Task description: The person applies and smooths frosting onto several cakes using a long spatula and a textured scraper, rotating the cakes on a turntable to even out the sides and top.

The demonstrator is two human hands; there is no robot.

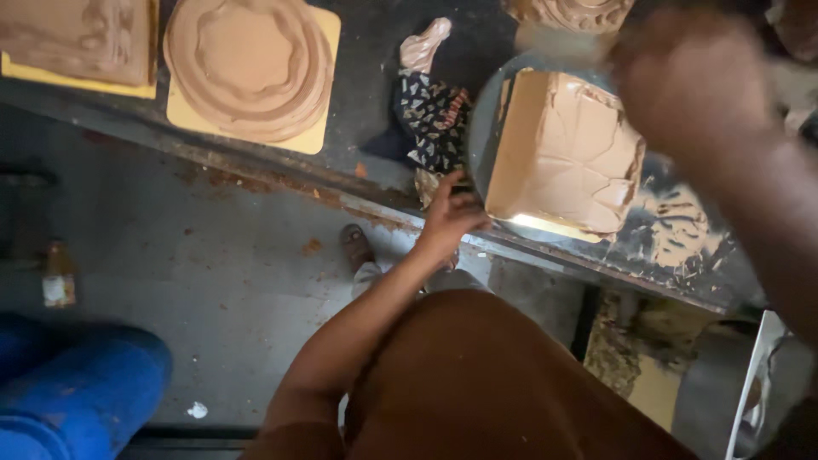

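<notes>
Steadying the round turntable (482,128) at its near rim, the left hand (450,219) rests with fingers spread and curled on the edge, clamped on nothing; this contact appears intended to hold or rotate the plate. The right hand (692,81) is raised over the far right corner of the square cake (566,153) and is motion-blurred; whether it is closed on a tool cannot be determined. The square cake sits centred on the turntable, on the dark workbench (366,111). Its coating is light brown, with ridged smear marks across the top; a pale yellow board shows under its near edge. A patterned cloth (433,119) lies just left of the turntable. A round frosted cake (249,64) stands further left.
</notes>
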